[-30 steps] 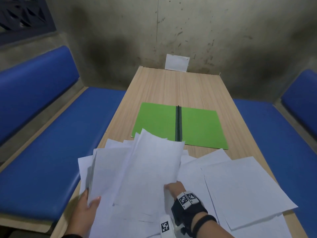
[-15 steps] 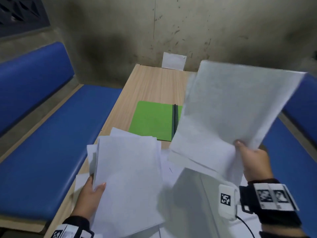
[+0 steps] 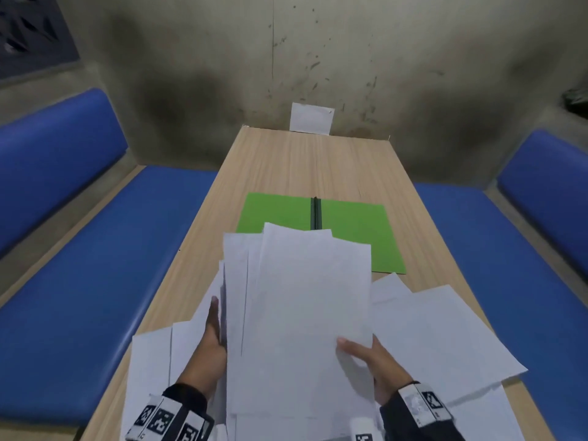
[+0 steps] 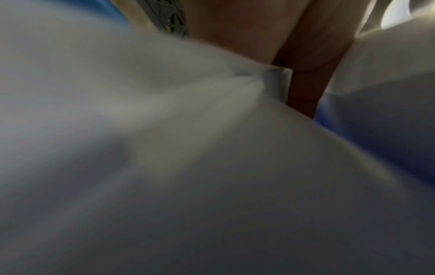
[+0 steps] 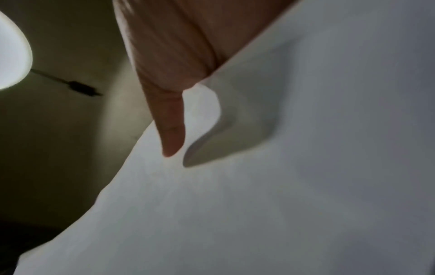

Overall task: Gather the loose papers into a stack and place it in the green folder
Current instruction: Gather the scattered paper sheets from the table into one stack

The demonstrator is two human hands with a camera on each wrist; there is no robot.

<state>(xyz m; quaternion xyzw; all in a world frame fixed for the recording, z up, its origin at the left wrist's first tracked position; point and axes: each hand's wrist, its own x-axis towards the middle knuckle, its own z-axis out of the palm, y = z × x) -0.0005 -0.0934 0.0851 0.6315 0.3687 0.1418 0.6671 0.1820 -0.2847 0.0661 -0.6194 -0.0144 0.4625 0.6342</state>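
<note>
Holding a part-gathered stack of papers [image 3: 305, 316] between them, the left hand [image 3: 208, 348] and the right hand [image 3: 378, 366] each take one long side. The left hand lies flat along its edge with fingers fairly straight, pressing inward; the right hand has its thumb on top of the sheets and its fingers underneath, pinching the near right corner. This two-sided hold looks meant to square up sheets that are still fanned, since several edges stick out past the left hand's fingertips.

The stack's long axis runs straight away from both hands, its far short edge pointing at the green folder [image 3: 359, 233]. That folder lies open and flat on the surface [image 3: 315, 163] just beyond the fingertips, spine in line with the stack, and the far edge of the stack overlaps its near edge in the head view. More loose sheets [image 3: 445, 338] lie spread to the outside of the right hand, and a few [image 3: 152, 354] outside the left, so gathering seems unfinished.
</note>
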